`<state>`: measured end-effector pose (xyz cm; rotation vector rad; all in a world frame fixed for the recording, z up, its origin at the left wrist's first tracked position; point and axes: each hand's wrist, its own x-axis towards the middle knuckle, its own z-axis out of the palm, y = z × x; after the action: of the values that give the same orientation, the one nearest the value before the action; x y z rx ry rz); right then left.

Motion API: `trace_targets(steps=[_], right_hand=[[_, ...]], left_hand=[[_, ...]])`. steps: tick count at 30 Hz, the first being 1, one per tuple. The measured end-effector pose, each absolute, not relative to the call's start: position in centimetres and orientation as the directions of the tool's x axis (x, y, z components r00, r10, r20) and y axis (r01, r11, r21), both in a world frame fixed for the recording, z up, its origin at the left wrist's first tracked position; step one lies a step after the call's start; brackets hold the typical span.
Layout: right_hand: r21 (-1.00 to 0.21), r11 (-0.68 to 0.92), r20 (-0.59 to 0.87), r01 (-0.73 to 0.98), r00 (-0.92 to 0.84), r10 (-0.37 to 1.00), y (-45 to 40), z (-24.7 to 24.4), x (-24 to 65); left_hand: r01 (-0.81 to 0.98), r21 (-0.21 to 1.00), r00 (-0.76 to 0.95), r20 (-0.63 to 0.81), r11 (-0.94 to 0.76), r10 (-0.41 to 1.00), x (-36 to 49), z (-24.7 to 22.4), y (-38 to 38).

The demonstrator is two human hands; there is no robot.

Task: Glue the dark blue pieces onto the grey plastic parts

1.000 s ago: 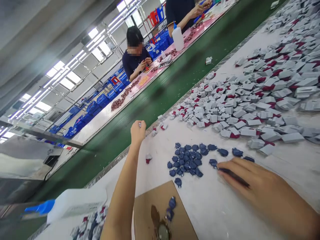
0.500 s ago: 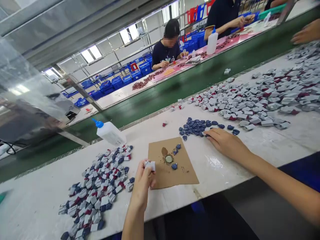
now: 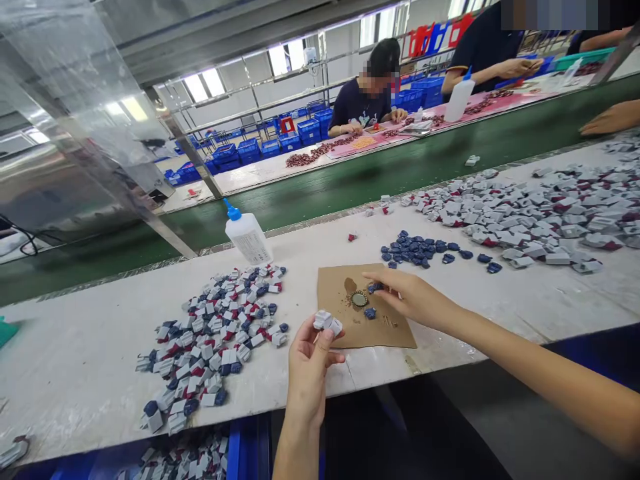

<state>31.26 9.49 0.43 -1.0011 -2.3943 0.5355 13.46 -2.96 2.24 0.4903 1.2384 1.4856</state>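
Note:
My left hand (image 3: 313, 353) holds a light grey piece (image 3: 327, 323) between thumb and fingers, at the near left edge of a brown cardboard sheet (image 3: 370, 337). Over the sheet's right part, my right hand (image 3: 400, 291) has its fingertips closed on a small dark blue piece (image 3: 375, 287). A round dish (image 3: 359, 299) with a beaded rim lies on the cardboard beside a brown stain. Another blue piece (image 3: 370, 313) rests just right of the dish. Behind the sheet is a pile of blue pieces (image 3: 413, 249).
Mixed grey, blue and red pieces (image 3: 215, 327) are heaped at left, near a white bottle (image 3: 249, 238). A large grey heap (image 3: 550, 213) covers the right. Beyond the green belt (image 3: 320, 181), people sit working. A blue bin (image 3: 243, 450) is below the table edge.
My right hand has moved left from the blue pile to over the cardboard. My left hand has turned, showing more of the grey piece. The camera view has shifted.

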Motion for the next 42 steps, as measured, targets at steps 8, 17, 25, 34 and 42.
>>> trace_targets(steps=[8,17,25,34,42], right_hand=[[-0.411,0.712,0.216,0.569,-0.698,0.683,10.0,-0.5,29.1],[-0.506,0.674,0.17,0.539,-0.703,0.69,10.7,-0.1,28.2],[-0.963,0.054,-0.067,0.265,-0.425,0.903,7.0,3.2,28.1],[-0.978,0.09,0.004,0.188,-0.412,0.911,5.7,4.1,28.1],[-0.902,0.317,0.161,0.295,-0.451,0.878,4.2,4.3,28.4]], left_hand=[[-0.577,0.807,-0.383,-0.403,0.126,0.831,13.0,0.2,-2.4],[-0.581,0.799,-0.332,-0.405,0.154,0.852,12.9,-0.7,-1.9],[-0.667,0.735,-0.303,-0.415,0.12,0.858,15.0,0.0,-1.4],[-0.668,0.734,-0.296,-0.408,0.117,0.864,16.2,0.9,-1.4],[-0.444,0.896,-0.48,-0.258,0.021,0.838,16.7,1.1,-1.8]])
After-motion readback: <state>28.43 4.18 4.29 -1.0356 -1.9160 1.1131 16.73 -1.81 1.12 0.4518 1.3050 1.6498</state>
